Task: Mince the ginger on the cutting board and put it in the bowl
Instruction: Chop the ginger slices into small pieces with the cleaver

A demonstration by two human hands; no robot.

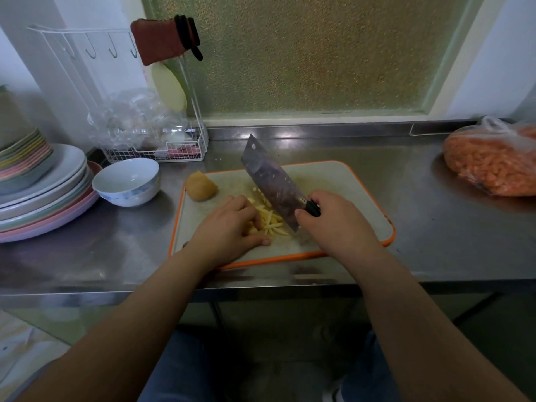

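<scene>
I see the ginger (pixel 268 220) lying as thin strips mid-board (pixel 333 181), my left hand (pixel 229 224) with fingers curled down holding the strips in a bunch, my right hand (pixel 333 219) wrapped round the handle of the cleaver (pixel 272 181), whose blade is tilted up over them. I judge the mincing is only half done: next I must chop across the strips finely, keeping my left fingers clear. The bowl (pixel 127 181) waits off the board's left end, with an uncut chunk (pixel 200 186) at the board's corner between.

Both bare forearms reach forward, angled inward. The left hand (pixel 232 224) lies palm down, fingers curled under at the tips, thumb stretched out flat. The right hand (pixel 333 224) is closed in a fist around a handle, knuckles up.
</scene>
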